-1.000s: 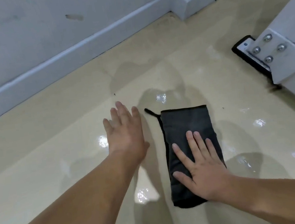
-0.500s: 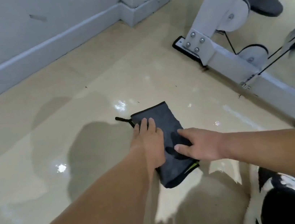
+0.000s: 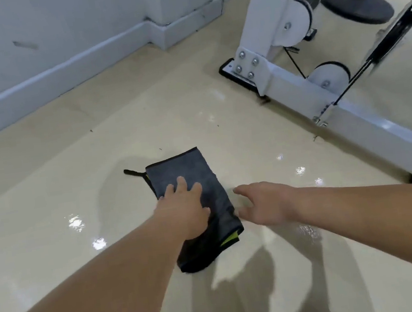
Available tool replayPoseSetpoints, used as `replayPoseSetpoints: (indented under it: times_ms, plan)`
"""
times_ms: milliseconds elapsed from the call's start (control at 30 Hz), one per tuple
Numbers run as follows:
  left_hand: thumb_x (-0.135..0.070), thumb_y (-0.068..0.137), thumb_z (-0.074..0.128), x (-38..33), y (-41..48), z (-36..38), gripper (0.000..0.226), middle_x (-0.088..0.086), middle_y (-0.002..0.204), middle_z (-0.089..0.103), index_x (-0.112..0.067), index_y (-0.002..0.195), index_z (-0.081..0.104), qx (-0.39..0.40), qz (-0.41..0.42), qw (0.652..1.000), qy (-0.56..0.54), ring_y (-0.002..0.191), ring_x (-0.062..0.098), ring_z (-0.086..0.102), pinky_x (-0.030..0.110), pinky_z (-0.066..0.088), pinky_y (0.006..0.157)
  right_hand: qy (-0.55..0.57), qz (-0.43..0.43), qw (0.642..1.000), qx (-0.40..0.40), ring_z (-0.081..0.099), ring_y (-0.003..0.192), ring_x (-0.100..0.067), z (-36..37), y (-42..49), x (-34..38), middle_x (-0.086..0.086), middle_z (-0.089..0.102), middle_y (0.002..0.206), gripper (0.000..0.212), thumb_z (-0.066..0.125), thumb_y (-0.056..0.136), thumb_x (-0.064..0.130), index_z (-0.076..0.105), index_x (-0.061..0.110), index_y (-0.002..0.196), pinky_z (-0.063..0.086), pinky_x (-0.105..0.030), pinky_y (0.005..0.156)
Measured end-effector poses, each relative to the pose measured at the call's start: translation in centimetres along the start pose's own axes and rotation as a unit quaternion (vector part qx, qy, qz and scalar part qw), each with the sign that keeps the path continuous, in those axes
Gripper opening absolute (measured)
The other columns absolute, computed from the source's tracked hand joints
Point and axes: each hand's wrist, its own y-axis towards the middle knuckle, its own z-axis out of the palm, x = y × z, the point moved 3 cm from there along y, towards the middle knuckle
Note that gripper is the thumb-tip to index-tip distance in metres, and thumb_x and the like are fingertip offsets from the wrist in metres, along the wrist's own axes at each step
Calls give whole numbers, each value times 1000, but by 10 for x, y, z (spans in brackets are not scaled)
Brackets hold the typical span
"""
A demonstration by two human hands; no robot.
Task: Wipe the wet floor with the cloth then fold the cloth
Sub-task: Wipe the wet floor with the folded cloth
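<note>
A dark grey cloth point(image 3: 189, 174), folded into a narrow strip with a black loop at its far left corner and a yellow-green edge showing near me, lies on the glossy beige floor point(image 3: 47, 204). My left hand point(image 3: 183, 212) rests flat on the cloth's middle, fingers spread. Just right of the cloth my right hand point(image 3: 262, 206) hovers off it, fingers apart, holding nothing. Wet shiny patches glint on the floor around the cloth.
A white gym machine frame point(image 3: 296, 90) with pulleys, cables and a bolted foot runs along the right. A dark round base point(image 3: 358, 4) stands behind it. A pale wall with skirting board point(image 3: 55, 73) borders the far side.
My left hand moved from the bare floor onto the cloth. My right hand lifted off the cloth and shifted to its right. My view swung right, showing more of the machine.
</note>
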Motion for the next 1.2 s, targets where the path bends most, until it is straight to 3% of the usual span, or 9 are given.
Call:
replayPoseSetpoints:
  times_ms: [200,367,533,700,800,933,1000,1100,1200]
  plan:
    - [-58,105,15,-21,26,55,73,15,167,-29,-30,159,-25,-38,-140,988,50,155,41,-21,57,0,126,84,-40,986,-136,41,143,-17,27,5,-88,7,42,158,53,42,104,44,36,30,156,38,-36,114]
    - [-58,104,6,-69,57,53,70,16,168,-27,-28,159,-26,-67,-216,974,26,155,43,-20,58,-5,125,152,-10,963,-224,45,136,-16,33,-1,-151,6,48,146,46,45,102,38,50,30,147,45,-36,106]
    - [-59,104,5,-155,126,36,71,18,167,-26,-27,161,-21,-103,-153,982,47,154,44,-22,61,-10,123,197,55,941,-270,51,124,-15,34,-19,-212,6,55,128,40,47,101,38,58,31,138,50,-38,97]
    - [-57,104,10,-268,153,66,69,15,169,-24,-30,163,-15,-128,35,986,99,153,41,-25,60,-15,122,209,100,928,-292,54,117,-21,56,-45,-261,1,61,120,36,53,98,31,62,26,132,49,-35,89]
    - [-56,105,8,-298,126,98,67,15,169,-25,-30,162,-15,-115,128,975,142,153,40,-29,60,-17,121,210,120,926,-290,53,121,-27,68,-51,-274,-7,60,126,41,53,98,22,59,16,137,51,-41,94]
    - [-56,104,5,-277,86,119,67,15,168,-26,-31,162,-17,-101,189,958,190,153,38,-30,60,-15,122,215,125,923,-293,43,137,-24,72,-51,-259,-4,49,146,47,52,99,23,52,15,145,49,-41,103]
    - [-59,103,4,-249,76,117,67,15,168,-26,-33,161,-17,-115,179,956,201,153,36,-28,58,-13,123,205,110,927,-293,41,140,-24,74,-50,-243,-5,46,149,48,53,99,22,52,14,146,48,-40,104]
    - [-62,102,4,-195,75,96,68,14,168,-27,-35,161,-17,-140,80,974,157,154,34,-29,55,-13,124,198,89,930,-297,39,142,-28,80,-44,-211,-9,43,152,48,57,97,19,52,11,144,43,-41,111]
    - [-65,102,4,-168,74,86,70,12,166,-34,-36,159,-24,-114,11,986,120,152,33,-33,53,-16,124,204,47,934,-289,28,150,-25,79,-36,-178,-9,33,161,56,56,98,21,43,14,151,37,-40,116]
